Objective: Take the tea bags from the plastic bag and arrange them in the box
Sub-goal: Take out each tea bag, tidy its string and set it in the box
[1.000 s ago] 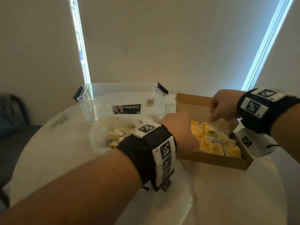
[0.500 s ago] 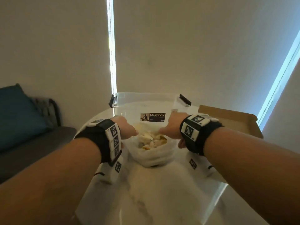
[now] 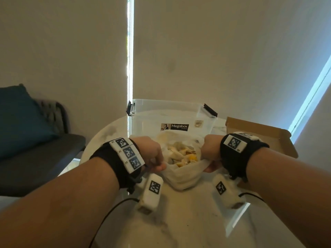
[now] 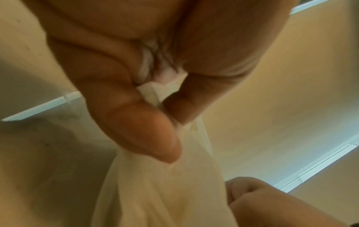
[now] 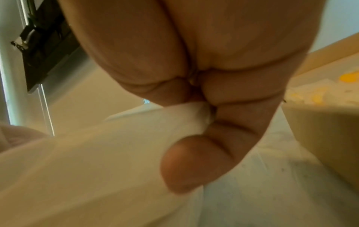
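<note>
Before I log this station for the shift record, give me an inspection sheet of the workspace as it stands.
Surface: round pale marble-look table.
Job's things: plastic bag open, tea bags inside; cardboard box at right, mostly behind the right arm.
Clutter: clear Megabox tub behind the bag.
Grips: left hand and right hand each pinch the bag's rim.
Cables: black cable hangs from the left wrist.
Surroundings: dark seat with teal cushion at left; blinds behind.
</note>
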